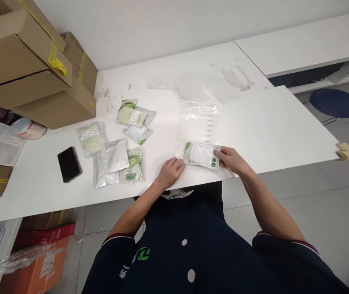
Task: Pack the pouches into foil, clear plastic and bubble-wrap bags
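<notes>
My right hand (229, 159) grips the right end of a white-and-green printed pouch (202, 155), thumb on top and fingers underneath. The pouch lies flat, label side up, over the lower part of a clear plastic bag (194, 122) near the table's front edge. At the pouch's left end, my left hand (171, 173) is closed, its fingertips on the near left edge of the clear bag. Left of that hand lie a bagged green pouch (134, 165), a silver pouch (115, 156) and a clear bag with pale green contents (91, 139).
More pouches (133, 117) lie in a loose pile farther back on the white table (272, 130). A black phone (69, 164) is at the left. Cardboard boxes (39, 73) and a tin (29, 128) stand at the back left. Beyond the right edge is a blue stool (335, 103).
</notes>
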`<state>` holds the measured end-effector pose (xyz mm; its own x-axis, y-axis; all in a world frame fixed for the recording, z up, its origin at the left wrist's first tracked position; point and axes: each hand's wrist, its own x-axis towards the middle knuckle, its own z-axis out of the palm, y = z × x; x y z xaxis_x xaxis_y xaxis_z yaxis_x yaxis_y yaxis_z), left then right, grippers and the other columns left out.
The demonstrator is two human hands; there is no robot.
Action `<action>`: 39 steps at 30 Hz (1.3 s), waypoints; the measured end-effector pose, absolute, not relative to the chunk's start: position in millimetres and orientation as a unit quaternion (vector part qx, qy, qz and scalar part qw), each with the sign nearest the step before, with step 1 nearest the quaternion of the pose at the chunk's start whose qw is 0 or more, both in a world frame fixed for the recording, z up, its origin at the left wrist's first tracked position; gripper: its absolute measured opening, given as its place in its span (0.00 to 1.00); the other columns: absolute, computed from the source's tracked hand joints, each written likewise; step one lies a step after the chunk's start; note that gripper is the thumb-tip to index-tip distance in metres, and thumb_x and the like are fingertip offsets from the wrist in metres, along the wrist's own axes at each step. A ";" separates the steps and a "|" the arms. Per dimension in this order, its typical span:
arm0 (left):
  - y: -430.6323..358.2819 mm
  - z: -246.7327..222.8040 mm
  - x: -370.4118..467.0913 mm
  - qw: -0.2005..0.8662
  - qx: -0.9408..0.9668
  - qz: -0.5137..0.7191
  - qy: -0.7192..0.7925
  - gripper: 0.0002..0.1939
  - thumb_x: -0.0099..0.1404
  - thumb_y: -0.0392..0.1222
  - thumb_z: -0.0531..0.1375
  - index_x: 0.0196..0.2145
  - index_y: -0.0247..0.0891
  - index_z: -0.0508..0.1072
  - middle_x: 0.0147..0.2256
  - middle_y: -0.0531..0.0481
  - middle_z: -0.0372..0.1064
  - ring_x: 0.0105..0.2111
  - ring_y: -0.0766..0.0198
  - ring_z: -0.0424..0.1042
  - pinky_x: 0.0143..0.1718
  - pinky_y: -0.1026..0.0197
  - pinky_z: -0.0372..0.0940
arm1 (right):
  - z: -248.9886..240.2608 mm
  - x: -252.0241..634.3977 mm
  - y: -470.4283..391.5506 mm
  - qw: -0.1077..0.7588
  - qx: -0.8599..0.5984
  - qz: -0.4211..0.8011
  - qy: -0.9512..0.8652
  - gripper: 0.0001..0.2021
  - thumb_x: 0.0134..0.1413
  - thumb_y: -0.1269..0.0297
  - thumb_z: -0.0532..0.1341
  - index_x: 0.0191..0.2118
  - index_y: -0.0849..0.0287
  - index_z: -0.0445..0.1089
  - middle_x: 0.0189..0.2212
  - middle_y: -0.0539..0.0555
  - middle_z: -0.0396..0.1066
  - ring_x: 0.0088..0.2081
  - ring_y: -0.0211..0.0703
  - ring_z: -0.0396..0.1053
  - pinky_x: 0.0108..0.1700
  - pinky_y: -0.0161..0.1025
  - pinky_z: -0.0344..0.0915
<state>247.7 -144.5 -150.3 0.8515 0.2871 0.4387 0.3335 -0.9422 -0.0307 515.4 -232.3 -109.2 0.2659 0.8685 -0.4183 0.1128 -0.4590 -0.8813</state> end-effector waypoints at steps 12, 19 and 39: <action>-140.2 -143.3 265.8 -0.037 -0.975 -0.195 -0.097 0.15 0.72 0.32 0.51 0.50 0.38 0.72 0.54 0.42 0.71 0.58 0.55 0.68 0.56 0.47 0.69 | -107.5 511.1 -235.9 0.173 -0.796 0.289 -0.503 0.15 0.60 0.52 0.54 0.26 0.54 0.59 0.22 0.50 0.67 0.24 0.41 0.63 0.26 0.38 0.55; -140.9 -146.0 267.4 -0.001 -0.971 -0.230 -0.064 0.14 0.71 0.29 0.50 0.49 0.32 0.73 0.52 0.39 0.73 0.57 0.54 0.70 0.52 0.50 0.72 | -107.5 504.9 -232.6 0.097 -0.822 0.208 -0.521 0.22 0.63 0.47 0.50 0.49 0.58 0.68 0.45 0.64 0.68 0.35 0.51 0.70 0.34 0.47 0.65; -34.4 -102.8 359.0 -0.045 -0.933 -0.168 -0.316 0.13 0.75 0.37 0.44 0.39 0.40 0.68 0.34 0.47 0.71 0.33 0.61 0.70 0.34 0.58 0.57 | -121.9 532.9 -176.2 0.370 -0.749 0.240 -0.494 0.15 0.61 0.50 0.54 0.32 0.56 0.67 0.30 0.51 0.71 0.33 0.42 0.66 0.36 0.37 0.61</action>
<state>359.0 -34.4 -102.8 0.7434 0.6050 0.2853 0.5748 -0.7959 0.1900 532.9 -176.2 -121.9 0.3967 0.9179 0.0059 0.5635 -0.2385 -0.7910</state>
